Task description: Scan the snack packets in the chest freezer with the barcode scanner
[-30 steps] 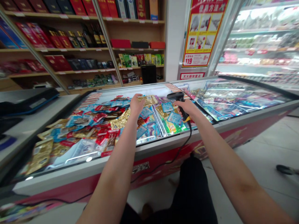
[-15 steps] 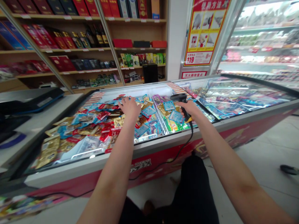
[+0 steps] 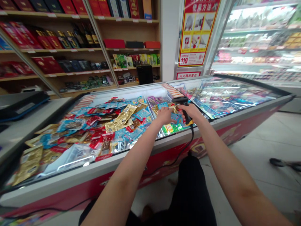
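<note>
An open chest freezer (image 3: 150, 150) holds a heap of gold, blue and red snack packets (image 3: 103, 124). My left hand (image 3: 164, 115) reaches into the freezer's right compartment, fingers curled on a blue packet (image 3: 175, 117) that lies among others. Right beside it, my right hand (image 3: 193, 110) grips a black barcode scanner (image 3: 181, 101) by its handle, head pointing left over the packets. The scanner's black cable (image 3: 191, 138) hangs down the freezer's red front.
A sliding glass lid (image 3: 232, 94) covers the freezer's right part. A grey counter (image 3: 25, 125) with a dark device stands at left. Wooden shelves (image 3: 77, 47) of boxed goods line the back, a chilled display (image 3: 258, 47) the right. A dark object (image 3: 282, 163) lies on the floor.
My left hand has moved right, from the heap in the left compartment across the divider to the packets beside the scanner. The right hand with the scanner has stayed nearly still.
</note>
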Demonstrator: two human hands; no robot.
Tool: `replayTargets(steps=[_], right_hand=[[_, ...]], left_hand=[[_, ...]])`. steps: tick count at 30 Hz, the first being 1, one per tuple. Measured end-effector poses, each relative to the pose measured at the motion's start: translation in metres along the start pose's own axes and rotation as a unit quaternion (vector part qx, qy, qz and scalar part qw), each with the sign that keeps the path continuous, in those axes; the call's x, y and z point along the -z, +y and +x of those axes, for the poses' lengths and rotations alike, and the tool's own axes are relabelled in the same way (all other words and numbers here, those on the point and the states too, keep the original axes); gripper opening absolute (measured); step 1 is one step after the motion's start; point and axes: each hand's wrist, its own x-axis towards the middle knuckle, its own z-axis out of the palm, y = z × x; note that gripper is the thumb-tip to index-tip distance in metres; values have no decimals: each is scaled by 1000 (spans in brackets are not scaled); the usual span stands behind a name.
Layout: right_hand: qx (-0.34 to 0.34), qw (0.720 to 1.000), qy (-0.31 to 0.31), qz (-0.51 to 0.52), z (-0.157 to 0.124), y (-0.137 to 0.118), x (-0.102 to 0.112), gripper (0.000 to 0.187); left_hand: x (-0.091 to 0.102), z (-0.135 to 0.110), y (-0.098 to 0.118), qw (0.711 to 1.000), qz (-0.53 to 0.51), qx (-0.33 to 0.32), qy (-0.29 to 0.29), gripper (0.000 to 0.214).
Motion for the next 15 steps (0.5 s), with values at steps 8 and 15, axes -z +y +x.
replayTargets(steps=[8,15], right_hand=[[-4,1000,1,13,5,3,-5,28],[9,999,-39,28,12,2,-20,28]], left_hand=[[10,24,-37,965,-187,116,144,27],[4,31,-74,783,-484,250,300,27]])
